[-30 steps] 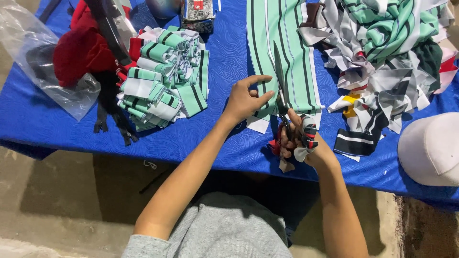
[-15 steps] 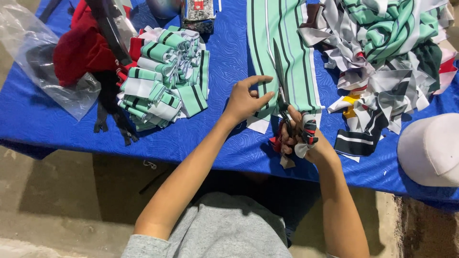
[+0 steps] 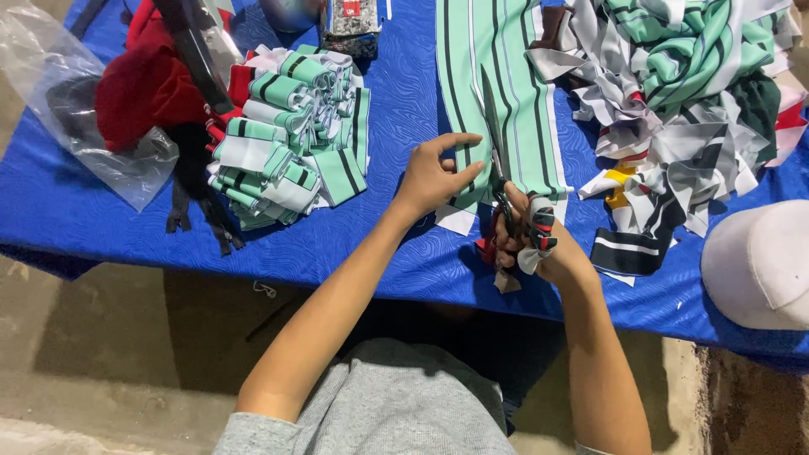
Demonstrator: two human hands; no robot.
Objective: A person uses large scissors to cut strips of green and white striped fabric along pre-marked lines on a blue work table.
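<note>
Hands: right grips scissors (left steadies fabric).

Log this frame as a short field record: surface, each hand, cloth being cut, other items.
surface: blue table cover
left hand: flat on the green striped fabric strip, holding it down
right hand: grips scissors, handles wrapped in cloth, blades along the strip
left of hands: stack of cut striped pieces
right: heap of scraps, white cap
far left: clear plastic bag
</note>
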